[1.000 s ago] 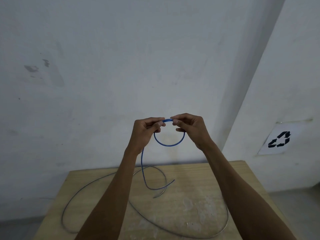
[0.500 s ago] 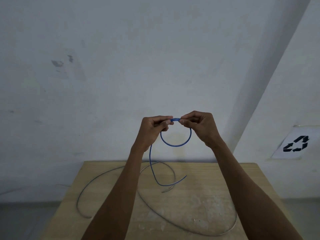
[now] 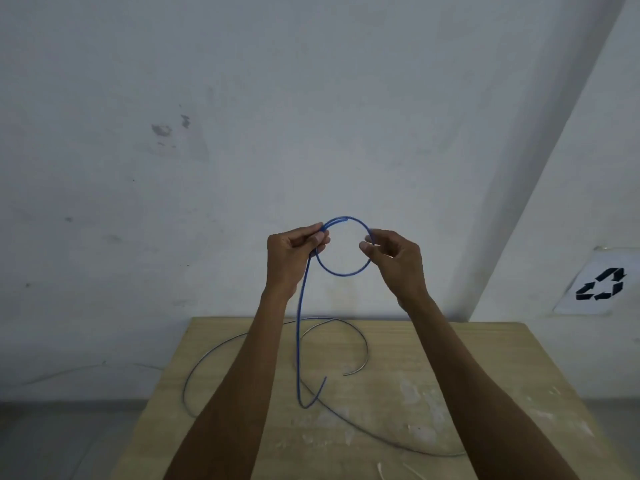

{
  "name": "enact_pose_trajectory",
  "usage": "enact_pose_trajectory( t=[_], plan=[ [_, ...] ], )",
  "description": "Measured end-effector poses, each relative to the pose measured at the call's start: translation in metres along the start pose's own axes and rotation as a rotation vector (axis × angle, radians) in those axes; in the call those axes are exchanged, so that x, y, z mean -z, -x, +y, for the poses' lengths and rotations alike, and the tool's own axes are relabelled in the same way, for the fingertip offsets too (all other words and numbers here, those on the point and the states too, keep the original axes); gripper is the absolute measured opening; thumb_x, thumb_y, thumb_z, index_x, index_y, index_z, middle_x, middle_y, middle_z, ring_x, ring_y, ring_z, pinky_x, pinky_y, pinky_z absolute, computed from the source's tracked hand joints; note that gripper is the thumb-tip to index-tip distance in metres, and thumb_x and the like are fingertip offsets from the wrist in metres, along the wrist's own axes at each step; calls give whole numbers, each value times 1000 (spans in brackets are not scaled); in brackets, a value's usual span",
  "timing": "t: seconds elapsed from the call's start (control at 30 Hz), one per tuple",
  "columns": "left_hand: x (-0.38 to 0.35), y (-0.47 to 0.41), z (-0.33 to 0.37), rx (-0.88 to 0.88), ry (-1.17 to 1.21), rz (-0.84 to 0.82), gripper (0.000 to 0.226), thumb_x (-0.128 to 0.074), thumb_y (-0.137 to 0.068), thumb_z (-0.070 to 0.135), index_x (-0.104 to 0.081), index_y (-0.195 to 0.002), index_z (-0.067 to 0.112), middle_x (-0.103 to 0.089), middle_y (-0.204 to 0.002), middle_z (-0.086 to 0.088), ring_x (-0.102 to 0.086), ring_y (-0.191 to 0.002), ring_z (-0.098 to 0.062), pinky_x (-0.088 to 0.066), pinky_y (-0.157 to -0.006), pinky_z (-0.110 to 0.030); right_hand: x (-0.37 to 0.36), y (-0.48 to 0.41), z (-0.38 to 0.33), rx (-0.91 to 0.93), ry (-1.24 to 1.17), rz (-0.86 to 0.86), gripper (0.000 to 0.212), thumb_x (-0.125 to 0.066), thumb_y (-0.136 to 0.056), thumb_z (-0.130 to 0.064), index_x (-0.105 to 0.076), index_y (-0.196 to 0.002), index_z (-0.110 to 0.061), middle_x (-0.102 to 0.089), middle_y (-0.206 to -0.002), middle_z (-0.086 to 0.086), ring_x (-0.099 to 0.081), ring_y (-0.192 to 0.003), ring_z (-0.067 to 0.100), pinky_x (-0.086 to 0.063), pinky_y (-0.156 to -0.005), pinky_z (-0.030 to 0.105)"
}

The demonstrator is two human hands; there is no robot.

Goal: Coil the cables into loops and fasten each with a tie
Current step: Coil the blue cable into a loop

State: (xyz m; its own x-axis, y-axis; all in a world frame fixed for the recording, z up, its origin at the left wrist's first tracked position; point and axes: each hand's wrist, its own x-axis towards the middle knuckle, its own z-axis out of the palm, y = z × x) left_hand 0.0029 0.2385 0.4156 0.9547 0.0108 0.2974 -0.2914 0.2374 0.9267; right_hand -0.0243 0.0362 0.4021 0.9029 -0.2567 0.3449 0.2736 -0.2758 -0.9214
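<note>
I hold a thin blue cable [image 3: 343,271] in the air above the table, bent into one round loop. My left hand [image 3: 292,252] pinches the loop's left side where the strands cross. My right hand [image 3: 394,258] grips the loop's right side between thumb and fingers. The blue cable's tail hangs down from my left hand and its end curls up on the wooden table [image 3: 485,375]. A long grey cable [image 3: 360,336] lies uncoiled on the table, with its left bend hanging past the table's left edge.
Two thin white ties [image 3: 398,472] lie at the table's near edge. A white wall stands right behind the table. A sheet with a recycling symbol [image 3: 601,285] is stuck on the right wall. Grey floor shows at left.
My hands have moved apart, and the blue loop has grown wider and now rises above my fingers. The hanging tail has been drawn in shorter. The view has shifted.
</note>
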Motion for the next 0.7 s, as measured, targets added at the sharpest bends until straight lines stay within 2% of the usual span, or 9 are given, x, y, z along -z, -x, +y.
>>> enact_pose_trajectory(
  t=[0.07, 0.1, 0.17, 0.27, 0.37, 0.47, 0.57, 0.63, 0.7],
  plan=[
    [2, 1, 5, -18, 58, 75, 25, -70, -92, -3, -72, -116, -7, -78, -99, -19, -77, -92, -30, -62, -85, -33, -10, 18, 4, -102, 18, 123, 18, -77, -89, -33, -77, -96, -16, -78, -79, -4, -72, -69, 15, -60, -70, 33],
    [2, 0, 8, -26, 82, 102, 25, -71, -92, -3, -71, -116, -7, -78, -98, -18, -77, -91, -28, -62, -85, -33, -17, 28, 4, -212, -24, 116, 23, -74, -92, -33, -77, -88, -10, -75, -70, 0, -66, -57, 18, -58, -59, 33],
    [0, 0, 12, -39, 118, 134, 25, -70, -92, -2, -71, -117, -7, -79, -97, -16, -77, -90, -26, -62, -85, -33, -31, 51, -2, -504, -122, -33, 42, -65, -99, -36, -75, -81, 1, -73, -65, 11, -58, -44, 19, -51, -46, 26],
    [-4, 3, 15, -63, 155, 157, 26, -70, -93, -2, -71, -118, -6, -79, -99, -16, -77, -93, -27, -62, -86, -33, -48, 80, -8, -829, -186, -283, 63, -52, -103, -49, -75, -90, 9, -77, -79, 20, -70, -53, 20, -53, -45, 24],
    [-9, 7, 15, -82, 144, 158, 25, -71, -92, -1, -72, -117, -3, -80, -98, -11, -78, -93, -27, -62, -85, -32, -63, 86, -4, -1049, -579, -268, 66, -60, -99, -47, -63, -115, 17, -74, -98, 33, -78, -74, 36, -60, -51, 29],
    [-12, 12, 13, -79, 130, 142, 25, -72, -92, -1, -73, -117, -2, -81, -96, -7, -78, -92, -26, -62, -85, -32, -68, 76, 4, -1116, -892, -73, 59, -77, -91, -27, -49, -131, 5, -65, -113, 40, -75, -91, 44, -66, -68, 42],
    [-10, 15, 13, -67, 132, 120, 25, -71, -92, -1, -73, -117, -1, -80, -99, -10, -78, -93, -27, -62, -86, -34, -62, 61, 9, -1131, -1034, 118, 44, -77, -88, -5, -53, -124, 5, -59, -111, 36, -70, -106, 41, -60, -93, 45],
    [-8, 17, 14, -57, 121, 110, 25, -71, -92, -1, -73, -117, -2, -79, -100, -12, -78, -93, -27, -62, -86, -35, -58, 55, 9, -1098, -1051, 132, 21, -71, -90, 2, -61, -107, 9, -60, -121, 33, -69, -101, 36, -62, -88, 38],
    [-3, 17, 14, -39, 86, 111, 24, -71, -92, -1, -73, -116, -2, -79, -99, -12, -78, -89, -26, -63, -83, -33, -55, 49, 14, -1005, -955, 161, 8, -66, -92, 8, -65, -99, 11, -62, -127, 30, -67, -87, 28, -64, -67, 30]
  ],
)
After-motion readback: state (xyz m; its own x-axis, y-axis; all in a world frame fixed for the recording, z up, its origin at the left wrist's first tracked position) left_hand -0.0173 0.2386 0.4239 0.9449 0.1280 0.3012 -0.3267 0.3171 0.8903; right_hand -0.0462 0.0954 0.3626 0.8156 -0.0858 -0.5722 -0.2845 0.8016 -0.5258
